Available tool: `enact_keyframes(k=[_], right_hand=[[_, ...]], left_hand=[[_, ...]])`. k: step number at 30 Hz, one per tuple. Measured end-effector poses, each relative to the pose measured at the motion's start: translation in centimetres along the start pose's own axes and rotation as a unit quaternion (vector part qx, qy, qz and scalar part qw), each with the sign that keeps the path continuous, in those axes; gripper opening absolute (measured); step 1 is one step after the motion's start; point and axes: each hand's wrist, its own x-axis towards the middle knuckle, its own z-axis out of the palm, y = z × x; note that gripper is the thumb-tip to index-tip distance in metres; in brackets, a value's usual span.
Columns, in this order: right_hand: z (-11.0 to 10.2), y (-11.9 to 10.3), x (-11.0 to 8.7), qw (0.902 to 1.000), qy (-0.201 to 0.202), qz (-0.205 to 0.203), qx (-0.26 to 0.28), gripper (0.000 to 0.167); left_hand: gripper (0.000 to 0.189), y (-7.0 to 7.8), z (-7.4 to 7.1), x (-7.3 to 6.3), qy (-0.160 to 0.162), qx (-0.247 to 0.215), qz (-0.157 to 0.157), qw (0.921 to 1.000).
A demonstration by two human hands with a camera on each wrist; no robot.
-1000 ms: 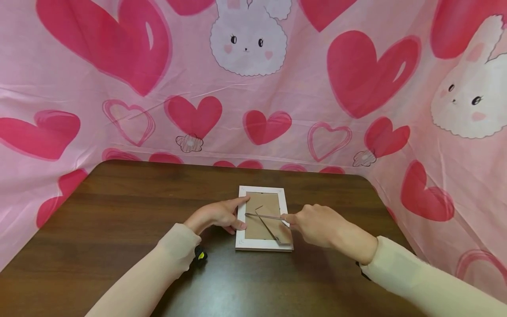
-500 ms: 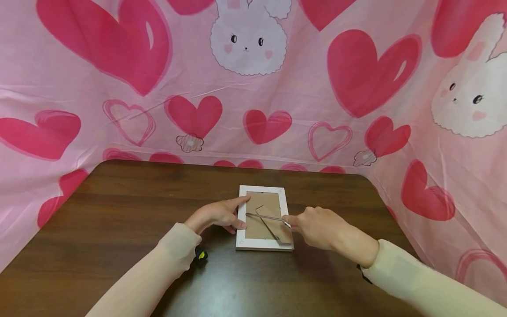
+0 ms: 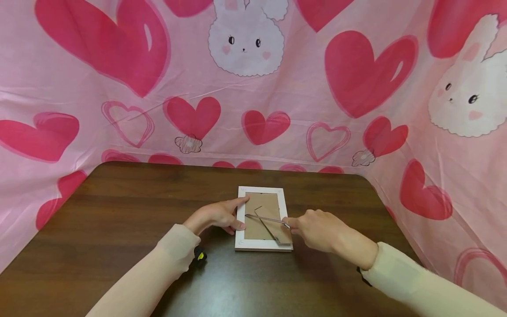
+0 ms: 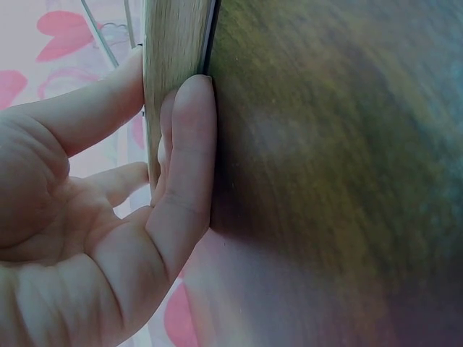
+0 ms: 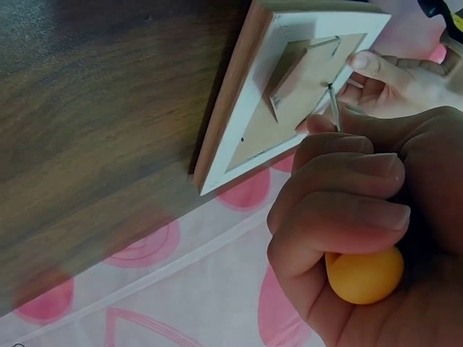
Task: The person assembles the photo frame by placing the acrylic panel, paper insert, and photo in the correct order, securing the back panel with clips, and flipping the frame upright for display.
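A white-bordered picture frame (image 3: 262,190) lies back side up on the table, showing its brown backing board (image 3: 259,200) and a slanting stand flap (image 3: 283,235). My left hand (image 3: 218,215) grips its left edge; the left wrist view has the fingers along the frame's wooden side (image 4: 177,43). Curled round an orange-yellow handle (image 5: 365,277), my right hand (image 3: 325,231) holds what looks like a screwdriver (image 3: 269,219). Its thin metal shaft crosses above the backing, and the tip meets the backing's left edge near my left fingers. The fingers cover most of the handle.
The dark wooden table (image 3: 119,211) extends on all sides of the frame. Behind it and at both sides hangs a pink cloth (image 3: 277,88) with hearts and rabbits. A black and yellow device (image 3: 200,254) sits at my left wrist.
My right hand has shifted slightly toward me, so the shaft slopes more while its tip stays at the same spot. The left hand and the frame keep their places.
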Motion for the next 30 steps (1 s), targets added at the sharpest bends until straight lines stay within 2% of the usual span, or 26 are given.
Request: enact_keyframes(k=[10,14,21,30], right_hand=[[0.5,0.1,0.0,0.9998,-0.009,0.01,0.016,0.018],[0.6,0.1,0.0,0.9998,-0.007,0.011,0.014,0.025],[1.0,0.3,-0.2,0.998,-0.029,0.022,0.052,0.032],[2.2,0.3,-0.8,0.995,-0.025,0.034,0.091,0.038]], left_hand=[[0.096,-0.1,-0.2,-0.1,-0.005,-0.006,0.0,1.0],[0.096,-0.2,-0.2,-0.1,-0.003,-0.01,-0.001,0.9999],[0.096,-0.1,-0.1,0.0,-0.002,-0.007,0.003,1.0],[0.096,-0.1,-0.1,0.0,-0.004,-0.007,0.001,1.0]])
